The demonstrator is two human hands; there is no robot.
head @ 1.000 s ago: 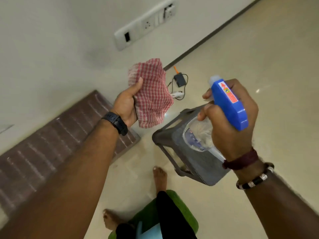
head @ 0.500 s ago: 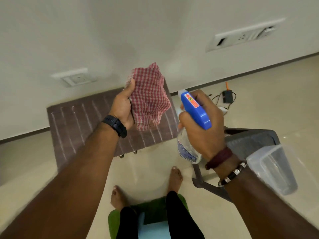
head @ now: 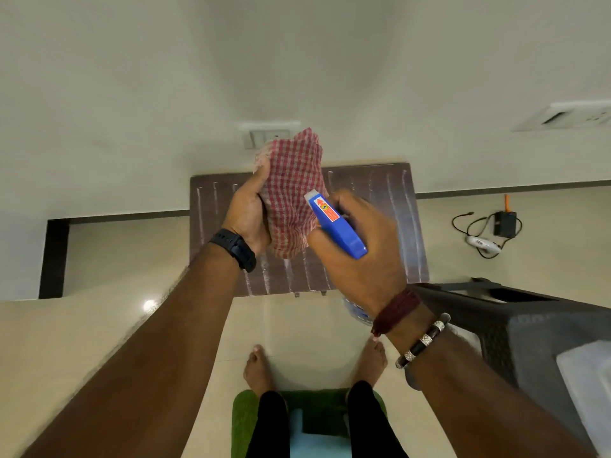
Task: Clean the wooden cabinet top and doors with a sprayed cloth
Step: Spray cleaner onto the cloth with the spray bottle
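A crumpled red-and-white checked cloth (head: 292, 193) is grasped in the left hand (head: 246, 214), the thumb laid along its left edge and the fingers hidden behind the fabric. A blue-headed plastic spray bottle (head: 335, 224) is clenched in the grip of the right hand (head: 358, 249), its white nozzle held just beside, perhaps touching, the cloth; the clear body of the bottle is mostly hidden below the wrist. Both are held above a low dark-brown wooden cabinet (head: 396, 206) with pale streaks on its top, set against the cream wall (head: 165, 77). A black watch (head: 235, 247) is worn on the left wrist, and a dark red thread band (head: 395, 312) and a black beaded bracelet (head: 425, 340) on the right. A dark grey plastic stool (head: 515, 322) is seen at the right, and a black charger with cables (head: 496, 231) lies on the beige tiled floor (head: 125, 256). Bare feet are seen below.
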